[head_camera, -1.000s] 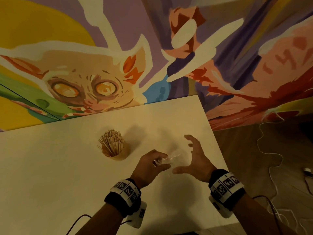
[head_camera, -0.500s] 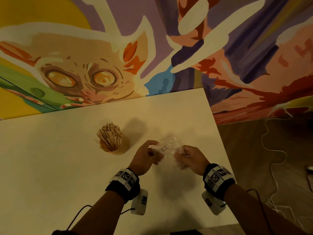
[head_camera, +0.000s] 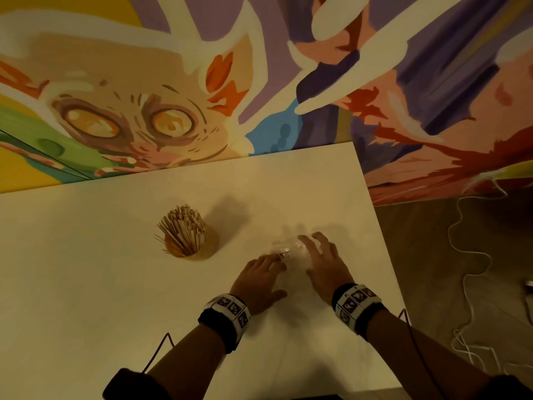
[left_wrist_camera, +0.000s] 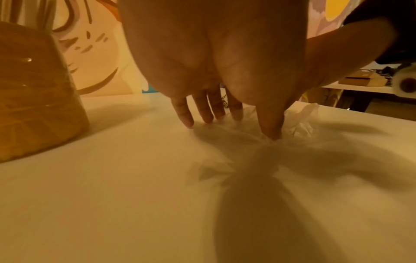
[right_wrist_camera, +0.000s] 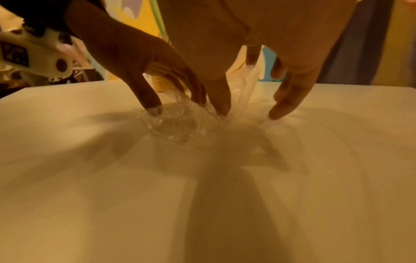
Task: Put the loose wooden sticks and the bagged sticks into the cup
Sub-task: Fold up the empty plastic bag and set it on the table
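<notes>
An amber cup (head_camera: 199, 249) packed with wooden sticks (head_camera: 181, 226) stands on the white table (head_camera: 86, 284); its side fills the left edge of the left wrist view as the cup (left_wrist_camera: 33, 97). To its right a crumpled clear plastic bag (head_camera: 288, 251) with a small label lies flat between my hands. My left hand (head_camera: 274, 272) has straight fingers on the table and its thumb presses the bag (left_wrist_camera: 301, 121). My right hand (head_camera: 314, 255) is spread over the bag (right_wrist_camera: 178, 124) and presses it down. No sticks show inside the bag.
The table's right edge (head_camera: 383, 255) runs just beyond my right hand, with wooden floor and a loose white cable (head_camera: 467, 255) past it. A painted mural wall (head_camera: 202, 96) rises behind the table. Cables trail from both wrist cameras.
Both hands held the bag up, pinched between them, half a second ago. Now the bag lies on the table and both hands are spread flat on it.
</notes>
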`<state>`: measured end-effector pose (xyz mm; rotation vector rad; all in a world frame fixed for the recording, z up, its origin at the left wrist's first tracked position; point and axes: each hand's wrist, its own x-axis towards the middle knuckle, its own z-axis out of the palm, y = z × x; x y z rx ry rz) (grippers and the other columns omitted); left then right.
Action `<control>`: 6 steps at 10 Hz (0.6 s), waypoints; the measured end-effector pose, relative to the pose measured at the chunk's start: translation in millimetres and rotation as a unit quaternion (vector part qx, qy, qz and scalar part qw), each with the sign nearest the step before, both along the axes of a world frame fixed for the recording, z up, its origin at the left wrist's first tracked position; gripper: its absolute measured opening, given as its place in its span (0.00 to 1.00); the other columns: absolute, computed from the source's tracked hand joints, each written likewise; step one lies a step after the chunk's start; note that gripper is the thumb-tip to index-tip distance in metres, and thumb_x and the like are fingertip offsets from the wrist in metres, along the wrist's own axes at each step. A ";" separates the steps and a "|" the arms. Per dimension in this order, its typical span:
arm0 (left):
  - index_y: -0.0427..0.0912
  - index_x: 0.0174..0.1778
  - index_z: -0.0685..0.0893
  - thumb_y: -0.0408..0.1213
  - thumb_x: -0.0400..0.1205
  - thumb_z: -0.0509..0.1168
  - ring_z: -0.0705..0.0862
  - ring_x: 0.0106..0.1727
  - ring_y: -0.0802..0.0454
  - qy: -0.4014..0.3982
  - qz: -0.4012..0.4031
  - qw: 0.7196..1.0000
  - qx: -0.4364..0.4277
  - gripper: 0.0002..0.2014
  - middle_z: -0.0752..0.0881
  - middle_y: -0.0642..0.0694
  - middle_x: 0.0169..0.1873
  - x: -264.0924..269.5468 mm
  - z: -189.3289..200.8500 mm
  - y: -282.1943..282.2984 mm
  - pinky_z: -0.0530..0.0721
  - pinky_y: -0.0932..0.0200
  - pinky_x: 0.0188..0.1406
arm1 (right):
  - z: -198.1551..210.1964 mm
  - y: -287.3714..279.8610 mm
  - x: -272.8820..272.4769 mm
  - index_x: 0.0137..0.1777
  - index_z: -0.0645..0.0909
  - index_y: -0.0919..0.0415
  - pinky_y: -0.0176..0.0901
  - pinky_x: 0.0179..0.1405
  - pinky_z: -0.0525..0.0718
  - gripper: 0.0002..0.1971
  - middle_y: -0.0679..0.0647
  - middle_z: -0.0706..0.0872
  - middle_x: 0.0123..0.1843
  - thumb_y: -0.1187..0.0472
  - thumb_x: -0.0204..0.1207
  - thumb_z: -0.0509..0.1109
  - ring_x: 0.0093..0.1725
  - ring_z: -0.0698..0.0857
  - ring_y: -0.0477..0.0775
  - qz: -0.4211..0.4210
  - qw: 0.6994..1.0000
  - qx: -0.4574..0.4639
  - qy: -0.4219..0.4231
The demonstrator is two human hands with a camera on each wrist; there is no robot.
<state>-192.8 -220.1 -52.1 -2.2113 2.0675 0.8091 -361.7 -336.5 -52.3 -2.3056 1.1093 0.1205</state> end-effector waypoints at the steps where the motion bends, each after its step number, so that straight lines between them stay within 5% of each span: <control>1: 0.50 0.81 0.68 0.61 0.82 0.66 0.64 0.86 0.43 -0.027 -0.024 0.999 0.010 0.34 0.65 0.46 0.86 -0.7 -2.7 0.7 0.64 0.46 0.84 | -6.2 -6.5 -2.7 0.89 0.55 0.57 0.62 0.82 0.73 0.44 0.56 0.52 0.93 0.64 0.76 0.72 0.89 0.59 0.65 0.110 0.989 -0.059 0.077; 3: 0.48 0.84 0.62 0.61 0.81 0.67 0.60 0.87 0.37 -0.046 -0.038 0.998 0.036 0.40 0.58 0.41 0.88 -3.3 -0.3 1.2 0.61 0.42 0.86 | 4.7 -16.1 4.3 0.90 0.34 0.57 0.64 0.89 0.50 0.52 0.53 0.33 0.92 0.48 0.75 0.66 0.91 0.38 0.63 0.163 0.962 0.013 0.217; 5: 0.49 0.86 0.59 0.56 0.84 0.66 0.57 0.88 0.41 -0.004 0.020 1.000 -0.021 0.37 0.58 0.44 0.88 -0.5 31.9 14.4 0.58 0.44 0.87 | 31.9 -12.4 7.0 0.87 0.24 0.49 0.64 0.90 0.49 0.63 0.50 0.29 0.91 0.50 0.71 0.74 0.91 0.37 0.62 0.099 0.972 0.050 0.205; 6: 0.51 0.83 0.64 0.53 0.85 0.63 0.63 0.85 0.45 0.037 0.056 0.997 -0.029 0.31 0.66 0.48 0.84 6.4 51.5 37.7 0.65 0.47 0.84 | 55.6 4.6 6.4 0.88 0.27 0.47 0.63 0.89 0.52 0.59 0.50 0.34 0.92 0.51 0.73 0.72 0.92 0.42 0.61 0.059 0.987 0.038 0.148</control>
